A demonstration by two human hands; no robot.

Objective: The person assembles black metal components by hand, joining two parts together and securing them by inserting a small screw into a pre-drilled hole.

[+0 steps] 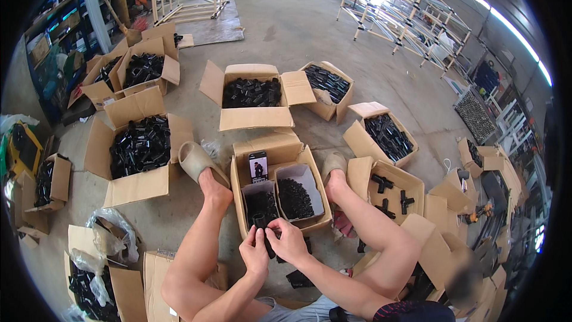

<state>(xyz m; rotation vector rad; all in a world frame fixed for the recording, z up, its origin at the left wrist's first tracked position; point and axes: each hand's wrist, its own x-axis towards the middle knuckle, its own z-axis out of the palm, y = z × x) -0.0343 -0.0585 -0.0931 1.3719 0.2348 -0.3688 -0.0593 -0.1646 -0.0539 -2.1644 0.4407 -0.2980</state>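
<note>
Both my hands meet over the near edge of an open cardboard box (314, 177) between my feet. A black plastic pipe fitting (260, 220) is pinched between them. My left hand (255, 253) grips it from the left, fingers closed. From the right, my right hand (288, 242) has its fingertips pressed on the fitting, and part of it is hidden behind the fingers. Inside the box are two lined compartments of small black parts (294, 198), too small to name. A phone (258, 166) with a lit screen leans upright at the box's back.
Open cartons of black fittings surround me, including a left carton (142, 146), a far carton (251, 92) and a right carton (388, 136). A nearer right carton (411, 180) holds a few T-shaped fittings. Tube frames (411, 18) stand farther off on the concrete floor (298, 30).
</note>
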